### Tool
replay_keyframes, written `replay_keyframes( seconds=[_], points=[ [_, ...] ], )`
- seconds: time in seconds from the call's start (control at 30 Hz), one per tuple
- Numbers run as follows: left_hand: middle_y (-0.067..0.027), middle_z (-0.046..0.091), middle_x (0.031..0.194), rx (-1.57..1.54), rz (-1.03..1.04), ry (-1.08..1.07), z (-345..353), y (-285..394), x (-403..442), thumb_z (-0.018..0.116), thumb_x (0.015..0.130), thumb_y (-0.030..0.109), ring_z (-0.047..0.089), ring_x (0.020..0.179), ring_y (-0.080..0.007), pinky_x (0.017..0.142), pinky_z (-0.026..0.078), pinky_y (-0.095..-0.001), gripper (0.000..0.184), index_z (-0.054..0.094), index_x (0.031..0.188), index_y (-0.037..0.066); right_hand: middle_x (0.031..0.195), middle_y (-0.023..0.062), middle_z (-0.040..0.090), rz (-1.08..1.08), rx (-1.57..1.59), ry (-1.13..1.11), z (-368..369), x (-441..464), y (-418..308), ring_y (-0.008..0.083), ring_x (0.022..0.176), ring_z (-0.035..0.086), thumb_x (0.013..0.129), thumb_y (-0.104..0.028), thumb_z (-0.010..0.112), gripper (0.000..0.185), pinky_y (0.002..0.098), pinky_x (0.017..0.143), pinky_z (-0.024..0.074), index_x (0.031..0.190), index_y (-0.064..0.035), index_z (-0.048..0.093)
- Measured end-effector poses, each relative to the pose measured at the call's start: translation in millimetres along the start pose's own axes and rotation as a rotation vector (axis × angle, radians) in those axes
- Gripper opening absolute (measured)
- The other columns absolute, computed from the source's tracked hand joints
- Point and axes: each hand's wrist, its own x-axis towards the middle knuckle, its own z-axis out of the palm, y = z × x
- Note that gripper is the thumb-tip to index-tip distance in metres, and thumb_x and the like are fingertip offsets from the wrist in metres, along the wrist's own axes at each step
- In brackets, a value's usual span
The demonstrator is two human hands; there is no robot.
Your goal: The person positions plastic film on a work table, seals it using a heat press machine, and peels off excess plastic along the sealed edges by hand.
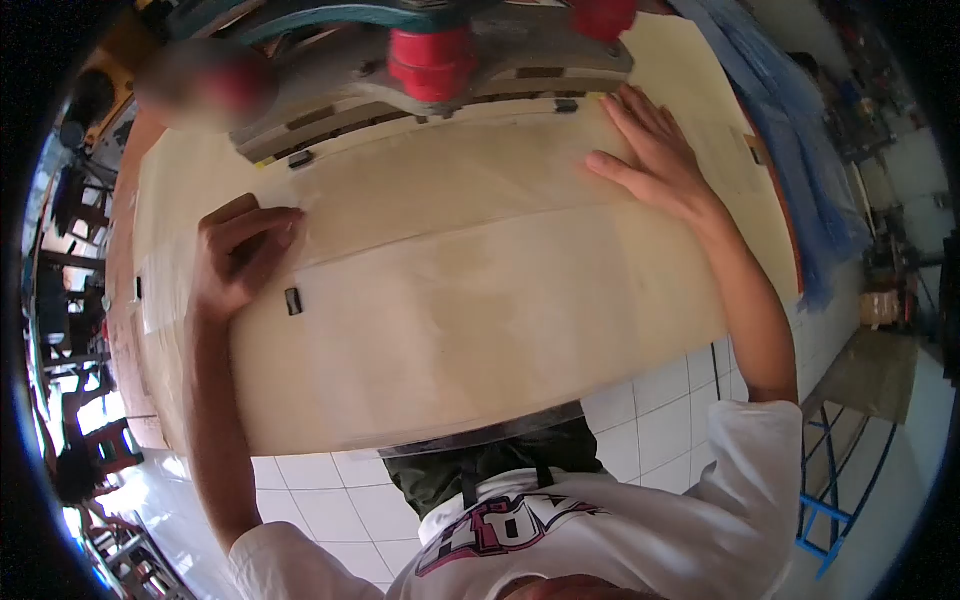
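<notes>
My left hand (238, 250) is over the left part of a pale tan work surface (270, 400). Its fingers are curled and the thumb meets the fingertips; whatever is in the pinch, if anything, is too faint to make out. Flat on the right side, close to the end of a grey metal machine bar (330, 115), lies my right hand (655, 150) with fingers stretched and thumb apart. Between the hands a thin translucent sheet (470, 300) covers the surface, with a straight edge or crease crossing it.
Red cylindrical fittings (432, 62) sit on the machine along the far side. Small black blocks (293, 301) dot the surface, two of them by the bar. Blue plastic sheeting (800, 150) hangs at the right edge. A blue-framed stand (825, 520) is on the tiled floor.
</notes>
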Motion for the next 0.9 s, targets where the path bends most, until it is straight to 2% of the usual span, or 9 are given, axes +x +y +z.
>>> replay_keyframes(
  seconds=[0.17, 0.23, 0.3, 0.43, 0.73, 0.9],
  points=[
    [-0.0085, 0.052, 0.061, -0.008, 0.027, -0.003, -6, -4, -1, 0.064, 0.076, 0.006, 0.049, 0.053, -0.0178, 0.049, 0.036, -0.0299, 0.018, 0.071, 0.092, 0.0, 0.152, 0.0191, 0.022, 0.017, 0.029, -0.031, -1, 4, -3, 0.0304, 0.143, 0.015, 0.084, -0.06, 0.052, 0.083, 0.0471, 0.115, 0.0112, 0.143, -0.0037, 0.034],
    [-0.0093, 0.054, 0.063, 0.002, -0.007, -0.006, -5, -2, -1, 0.064, 0.075, 0.005, 0.051, 0.055, -0.0182, 0.05, 0.037, -0.0298, 0.018, 0.071, 0.091, -0.001, 0.153, 0.0187, 0.02, 0.024, 0.064, -0.047, -5, 2, -8, 0.0299, 0.144, 0.014, 0.085, -0.059, 0.052, 0.082, 0.0468, 0.115, 0.0101, 0.142, -0.0031, 0.034],
    [-0.0106, 0.057, 0.066, 0.002, 0.071, -0.017, -5, -2, 0, 0.064, 0.075, 0.004, 0.054, 0.056, -0.0195, 0.052, 0.041, -0.0301, 0.018, 0.071, 0.091, 0.0, 0.153, 0.0183, 0.019, 0.041, 0.093, -0.053, -5, 3, -5, 0.0293, 0.144, 0.013, 0.086, -0.058, 0.051, 0.08, 0.0464, 0.115, 0.009, 0.142, -0.0024, 0.035],
    [-0.0124, 0.061, 0.068, 0.015, -0.024, -0.044, -6, 0, -1, 0.063, 0.074, 0.003, 0.057, 0.058, -0.023, 0.055, 0.044, -0.0321, 0.02, 0.072, 0.092, 0.001, 0.154, 0.0176, 0.017, 0.011, 0.085, -0.042, -2, 5, 1, 0.0287, 0.144, 0.012, 0.088, -0.055, 0.05, 0.078, 0.0463, 0.115, 0.0073, 0.142, -0.0006, 0.035],
    [-0.0112, 0.062, 0.069, 0.024, 0.054, -0.017, -6, -7, -3, 0.065, 0.075, 0.005, 0.059, 0.06, -0.0228, 0.055, 0.044, -0.0317, 0.017, 0.073, 0.09, 0.002, 0.154, 0.0191, 0.016, -0.011, 0.068, -0.055, -2, 6, 5, 0.0314, 0.144, 0.011, 0.09, -0.053, 0.049, 0.077, 0.0474, 0.115, 0.0064, 0.141, 0.0019, 0.034],
    [-0.0111, 0.062, 0.069, 0.037, 0.03, 0.013, -7, -6, -5, 0.067, 0.075, 0.007, 0.058, 0.06, -0.0227, 0.054, 0.043, -0.0318, 0.016, 0.073, 0.089, 0.004, 0.154, 0.0188, 0.015, -0.003, 0.077, -0.045, -4, 5, 0, 0.0316, 0.144, 0.01, 0.09, -0.053, 0.048, 0.076, 0.047, 0.115, 0.0051, 0.142, 0.0016, 0.033]
  ],
)
